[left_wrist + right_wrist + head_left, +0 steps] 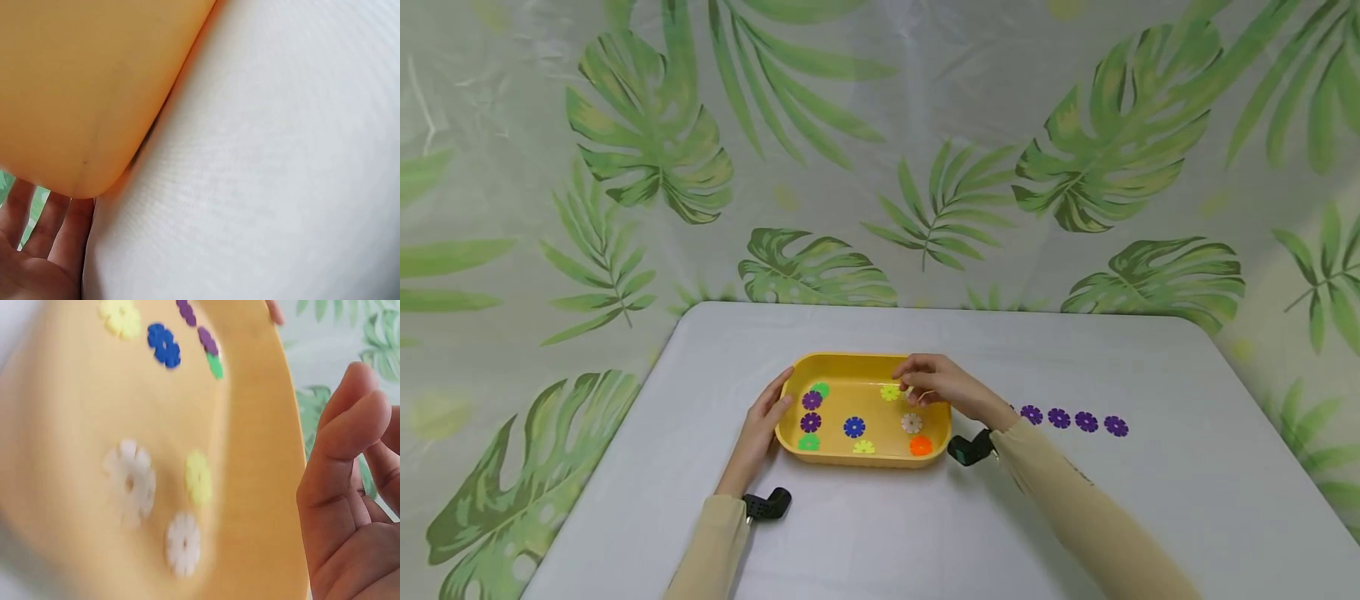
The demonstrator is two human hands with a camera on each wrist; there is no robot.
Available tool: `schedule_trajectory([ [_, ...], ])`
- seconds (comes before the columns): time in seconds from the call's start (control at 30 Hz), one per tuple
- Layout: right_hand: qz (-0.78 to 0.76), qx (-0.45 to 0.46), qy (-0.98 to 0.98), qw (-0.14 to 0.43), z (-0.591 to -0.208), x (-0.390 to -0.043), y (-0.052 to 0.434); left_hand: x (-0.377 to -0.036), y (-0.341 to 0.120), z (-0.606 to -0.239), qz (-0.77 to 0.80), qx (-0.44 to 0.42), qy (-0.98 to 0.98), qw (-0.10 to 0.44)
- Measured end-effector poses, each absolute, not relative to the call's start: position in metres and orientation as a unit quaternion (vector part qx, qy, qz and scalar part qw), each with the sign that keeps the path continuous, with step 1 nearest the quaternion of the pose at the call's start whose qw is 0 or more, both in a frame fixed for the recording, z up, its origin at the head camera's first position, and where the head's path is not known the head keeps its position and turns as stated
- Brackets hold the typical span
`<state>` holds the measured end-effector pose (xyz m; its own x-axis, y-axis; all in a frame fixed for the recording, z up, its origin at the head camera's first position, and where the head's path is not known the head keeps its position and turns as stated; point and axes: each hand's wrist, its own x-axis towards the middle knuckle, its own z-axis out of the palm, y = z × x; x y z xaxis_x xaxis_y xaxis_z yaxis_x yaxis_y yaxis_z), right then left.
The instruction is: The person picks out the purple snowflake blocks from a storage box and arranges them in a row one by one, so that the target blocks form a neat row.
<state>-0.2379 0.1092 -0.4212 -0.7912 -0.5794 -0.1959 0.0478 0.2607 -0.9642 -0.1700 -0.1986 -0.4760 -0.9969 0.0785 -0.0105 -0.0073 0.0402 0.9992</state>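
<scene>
My left hand point(765, 417) braces the yellow tray point(850, 460), fingers flat; my right hand point(936, 385) hovers, fingers loosely curled (apparently empty) over the yellow disc point(890, 392), which could skid away.

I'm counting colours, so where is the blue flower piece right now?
In the head view the blue flower piece lies near the middle of the yellow tray, between a purple piece on its left and a white piece on its right.

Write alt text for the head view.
A person's left hand rests against the left side of a yellow tray of flower-shaped discs, while the right hand reaches in over a yellow disc. A row of purple discs lies on the white table.
</scene>
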Motion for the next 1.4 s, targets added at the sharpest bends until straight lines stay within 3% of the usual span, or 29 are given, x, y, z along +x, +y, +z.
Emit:
schedule_trajectory([
  [0.53,-0.499,-0.238,0.744,0.376,-0.433,-0.248,0.015,-0.181,-0.204,-0.503,0.679,0.027,0.733,0.008],
  [1.03,-0.447,-0.228,0.734,0.457,-0.444,-0.251,-0.027,-0.182,-0.205,-0.504,0.686,0.038,0.726,0.008],
  [1.4,-0.434,-0.222,0.758,0.432,-0.449,-0.251,-0.032,-0.181,-0.205,-0.502,0.686,0.035,0.727,0.010],
])
